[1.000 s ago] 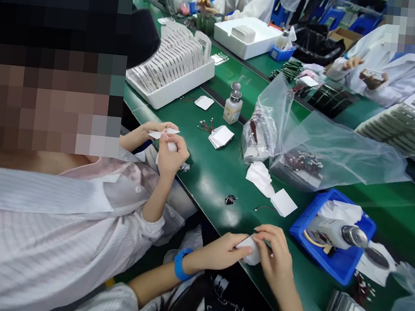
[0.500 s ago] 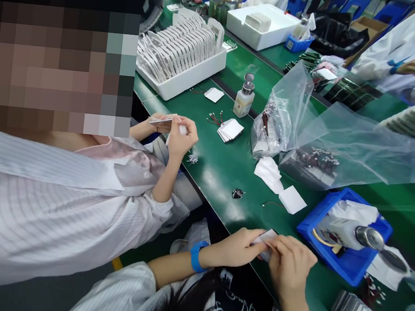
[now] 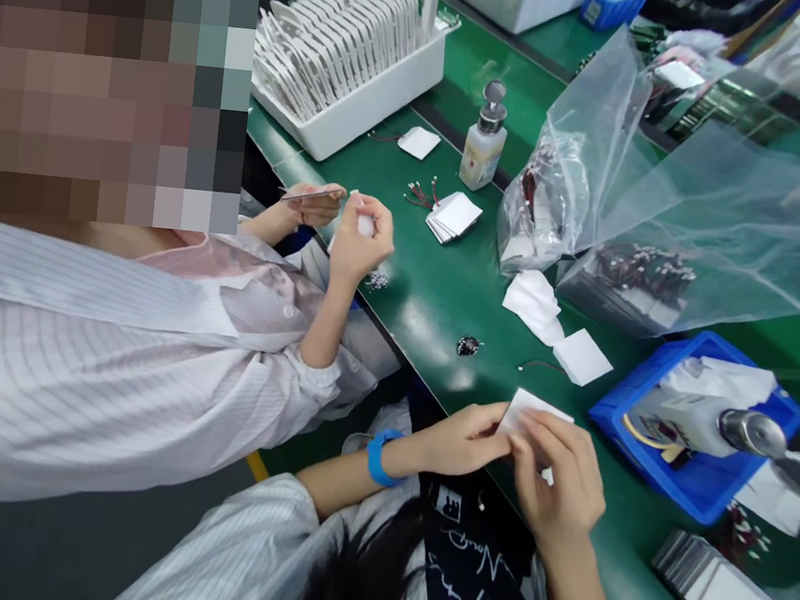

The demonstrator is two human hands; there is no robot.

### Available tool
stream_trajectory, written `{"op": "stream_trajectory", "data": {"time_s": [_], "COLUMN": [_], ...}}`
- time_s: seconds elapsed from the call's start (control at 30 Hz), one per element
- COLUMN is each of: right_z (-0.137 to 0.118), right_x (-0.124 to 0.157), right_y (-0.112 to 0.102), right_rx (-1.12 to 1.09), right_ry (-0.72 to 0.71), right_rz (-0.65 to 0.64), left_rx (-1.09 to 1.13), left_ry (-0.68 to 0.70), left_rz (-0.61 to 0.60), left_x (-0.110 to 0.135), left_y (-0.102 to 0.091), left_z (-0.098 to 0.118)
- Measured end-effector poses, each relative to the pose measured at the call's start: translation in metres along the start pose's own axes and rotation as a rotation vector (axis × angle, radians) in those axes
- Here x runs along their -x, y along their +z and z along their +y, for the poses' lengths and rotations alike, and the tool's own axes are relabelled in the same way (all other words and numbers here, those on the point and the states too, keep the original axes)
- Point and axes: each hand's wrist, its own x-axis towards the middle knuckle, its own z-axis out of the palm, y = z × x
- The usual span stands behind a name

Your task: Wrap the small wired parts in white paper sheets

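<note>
My left hand (image 3: 466,438), with a blue band at the wrist, grips the left edge of a flat white pouch battery (image 3: 529,410) between thumb and fingers. My right hand (image 3: 562,474) pinches the same battery from the right, its fingers lying across the face. The battery is tilted above the table's front edge, and the fingers hide its lower part. Just beyond lies another white pouch battery (image 3: 583,357) with a thin lead, beside a crumpled white wipe (image 3: 532,305). Left of these sits a small dark pile of bits (image 3: 468,345).
A blue bin (image 3: 695,427) holds a pump bottle (image 3: 714,423). Stacked batteries (image 3: 732,596) lie at the lower right. Clear bags (image 3: 629,275), another pump bottle (image 3: 484,143) and a white tray (image 3: 361,112) of white plates stand farther back. A co-worker's hands (image 3: 360,240) work at left.
The battery in my hands has turned so more of its white face shows, and my right fingers have shifted across it. The co-worker's hands have moved slightly apart. The camera view has shifted.
</note>
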Motion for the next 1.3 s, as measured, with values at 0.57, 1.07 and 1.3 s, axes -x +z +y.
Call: {"op": "stream_trajectory", "data": {"time_s": [0.57,1.07,1.3], "right_z": [0.002,0.009,0.007], "right_x": [0.046,0.016,0.016], "right_y": [-0.022,-0.03,-0.022], "right_rx": [-0.219,-0.075,-0.083], "right_ry": [0.073,0.272,0.269], "right_rz": [0.136,-0.089,-0.1], "left_rx": [-0.161,-0.53,-0.816], "left_ry": [0.011,0.182,0.302], "left_rz": [0.101,-0.147,-0.115], "left_x": [-0.012,-0.001,0.001], "left_y": [0.022,0.014,0.008], "left_z": [-0.014,-0.004,-0.002]}}
